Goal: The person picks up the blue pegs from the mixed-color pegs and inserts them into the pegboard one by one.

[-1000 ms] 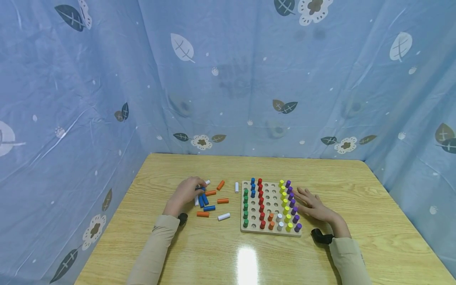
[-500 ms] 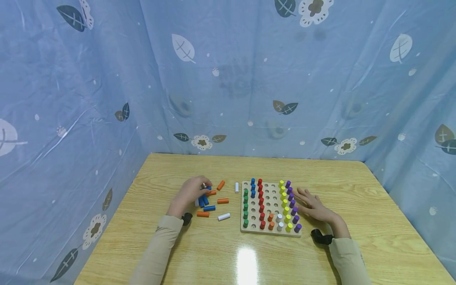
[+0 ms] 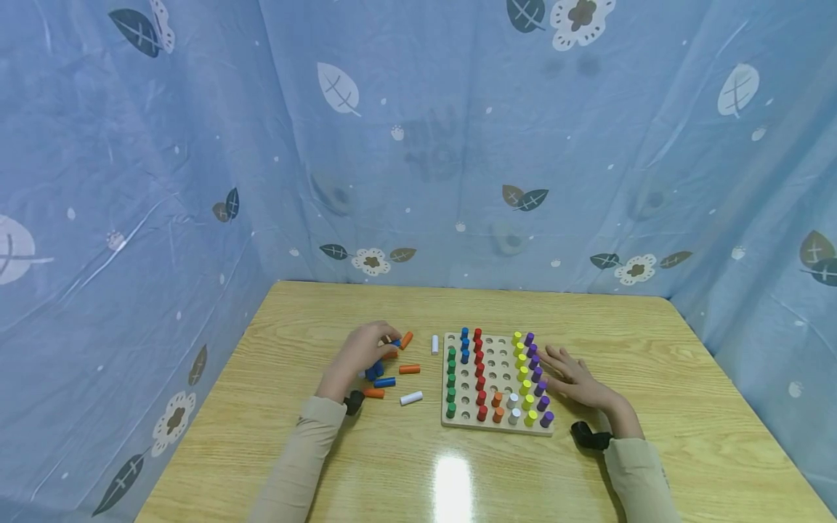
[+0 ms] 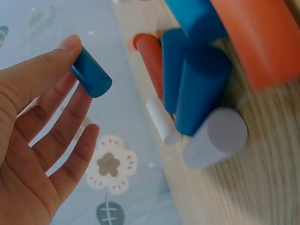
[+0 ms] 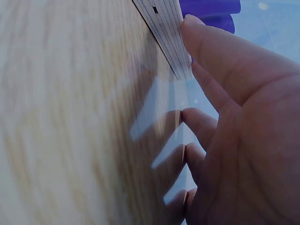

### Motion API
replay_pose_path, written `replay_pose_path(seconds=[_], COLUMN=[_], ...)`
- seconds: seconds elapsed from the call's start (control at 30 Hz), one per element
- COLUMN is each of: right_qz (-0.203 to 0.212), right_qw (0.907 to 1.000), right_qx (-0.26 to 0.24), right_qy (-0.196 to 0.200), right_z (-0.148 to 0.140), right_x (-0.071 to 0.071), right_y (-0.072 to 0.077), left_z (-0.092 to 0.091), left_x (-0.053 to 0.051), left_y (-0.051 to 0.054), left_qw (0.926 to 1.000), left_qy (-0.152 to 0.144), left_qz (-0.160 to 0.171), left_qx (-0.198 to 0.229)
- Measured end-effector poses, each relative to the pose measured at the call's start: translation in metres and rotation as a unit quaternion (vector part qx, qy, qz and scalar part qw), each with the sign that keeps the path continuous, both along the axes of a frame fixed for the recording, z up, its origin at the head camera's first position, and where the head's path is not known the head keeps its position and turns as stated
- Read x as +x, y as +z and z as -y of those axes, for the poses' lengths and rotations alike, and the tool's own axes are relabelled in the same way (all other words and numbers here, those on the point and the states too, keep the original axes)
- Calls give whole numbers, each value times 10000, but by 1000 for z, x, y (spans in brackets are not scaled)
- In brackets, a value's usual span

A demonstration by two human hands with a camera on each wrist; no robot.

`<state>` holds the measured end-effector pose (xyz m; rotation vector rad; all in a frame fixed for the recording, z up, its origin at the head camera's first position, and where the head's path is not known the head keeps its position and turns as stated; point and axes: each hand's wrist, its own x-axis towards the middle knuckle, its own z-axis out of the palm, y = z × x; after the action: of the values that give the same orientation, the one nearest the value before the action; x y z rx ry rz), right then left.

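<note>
My left hand [image 3: 362, 354] is raised over the loose pegs at the left of the table. Between thumb and fingertips it pinches a blue peg [image 4: 92, 75], tilted, its lower end free; the remaining fingers spread apart. Beneath lie loose blue pegs [image 4: 201, 89], orange pegs [image 3: 409, 369] and white pegs [image 3: 411, 397]. In the middle stands a wooden pegboard [image 3: 474, 423] with columns of upright pegs. My right hand [image 3: 580, 383] rests on the table at the board's right side, fingers spread. In the right wrist view its thumb touches the board's edge beside purple pegs [image 5: 213, 7].
A white peg [image 3: 434, 344] lies alone just left of the board. Bare holes show in the board's blue, orange and white columns and at the top of the green one. A blue patterned curtain [image 3: 418, 181] hangs behind the wooden table [image 3: 523, 479] and along its sides.
My left hand has shifted slightly right and now holds a blue peg up off the pile. The right hand and the board have stayed in place.
</note>
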<state>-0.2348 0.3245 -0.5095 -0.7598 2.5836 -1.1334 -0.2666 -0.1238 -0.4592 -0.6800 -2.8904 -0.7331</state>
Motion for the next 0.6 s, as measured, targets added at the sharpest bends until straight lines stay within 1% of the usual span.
replay_pose_path(seconds=[0.1, 0.3, 0.47, 0.6], right_qz=[16, 63, 37, 3], right_qw=[10000, 10000, 10000, 10000], right_qx=[-1, -36, -77, -70], right_qy=[-21, -21, -14, -6], right_z=[0, 0, 0, 0], right_x=[0, 0, 0, 1], right_y=[0, 1, 1, 1], left_z=[-5, -14, -21, -27], left_x=[2, 7, 6, 6], left_y=[1, 0, -2, 0], left_qw=[9999, 9995, 9991, 9985], left_qy=[-63, -7, -156, -253], left_qz=[-5, 106, 111, 159], left_qx=[82, 298, 384, 469])
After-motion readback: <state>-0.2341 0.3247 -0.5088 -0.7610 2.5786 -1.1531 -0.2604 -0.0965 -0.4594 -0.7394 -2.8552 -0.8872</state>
